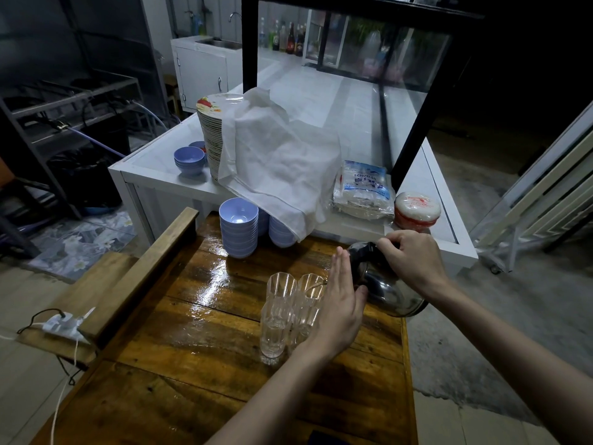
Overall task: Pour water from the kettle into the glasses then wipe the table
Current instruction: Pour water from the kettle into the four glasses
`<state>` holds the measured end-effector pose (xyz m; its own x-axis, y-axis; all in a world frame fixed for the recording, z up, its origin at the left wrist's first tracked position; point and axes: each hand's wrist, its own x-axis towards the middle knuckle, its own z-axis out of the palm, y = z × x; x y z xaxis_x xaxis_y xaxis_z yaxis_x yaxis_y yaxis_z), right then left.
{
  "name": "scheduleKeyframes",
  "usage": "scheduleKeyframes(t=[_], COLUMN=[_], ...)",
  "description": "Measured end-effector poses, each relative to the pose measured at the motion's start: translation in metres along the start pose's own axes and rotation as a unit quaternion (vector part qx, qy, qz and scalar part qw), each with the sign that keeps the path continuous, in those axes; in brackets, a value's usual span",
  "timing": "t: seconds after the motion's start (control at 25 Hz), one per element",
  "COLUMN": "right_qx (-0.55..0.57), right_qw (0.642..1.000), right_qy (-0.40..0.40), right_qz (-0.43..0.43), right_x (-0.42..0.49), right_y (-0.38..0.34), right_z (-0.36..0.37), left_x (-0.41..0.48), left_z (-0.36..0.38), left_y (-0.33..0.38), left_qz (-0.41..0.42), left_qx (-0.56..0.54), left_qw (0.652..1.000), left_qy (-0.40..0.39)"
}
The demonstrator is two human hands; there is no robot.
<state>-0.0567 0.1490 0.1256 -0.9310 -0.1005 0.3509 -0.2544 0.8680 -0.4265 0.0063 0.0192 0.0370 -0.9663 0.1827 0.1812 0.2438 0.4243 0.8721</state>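
Note:
A steel kettle (390, 292) with a black lid is tilted to the left above the wooden table (199, 364). My right hand (409, 260) grips its handle from above. A thin stream runs from the spout into the far right glass (311, 285). My left hand (340, 303) is flat with fingers straight, its thumb touching the kettle's body. Several clear ribbed glasses stand clustered together; the near left glass (275, 329) holds some water. My left hand hides part of the near right glass. A white cloth (282, 159) is draped over a plate stack.
Stacks of blue bowls (238, 231) stand at the table's far end. A white counter (154, 170) behind holds the plate stack (210, 136), more bowls, a plastic packet (364, 191) and a red-white lidded container (417, 210). A power strip (62, 322) lies on the left ledge.

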Motion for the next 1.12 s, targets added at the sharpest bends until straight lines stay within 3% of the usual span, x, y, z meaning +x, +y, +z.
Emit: scheduleKeyframes(t=[0.92,1.12], right_qx=[-0.034,-0.016], right_qw=[0.999,0.999], right_qy=[0.015,0.034], right_qz=[-0.023,0.037], right_x=[-0.003,-0.011], right_y=[-0.003,0.005], right_z=[-0.005,-0.002], left_x=[0.003,0.007], left_z=[-0.005,-0.006], left_y=[-0.001,-0.002], left_qz=[0.012,0.023], left_qx=[0.021,0.045], left_qw=[1.0,0.999], left_qy=[-0.006,-0.012])
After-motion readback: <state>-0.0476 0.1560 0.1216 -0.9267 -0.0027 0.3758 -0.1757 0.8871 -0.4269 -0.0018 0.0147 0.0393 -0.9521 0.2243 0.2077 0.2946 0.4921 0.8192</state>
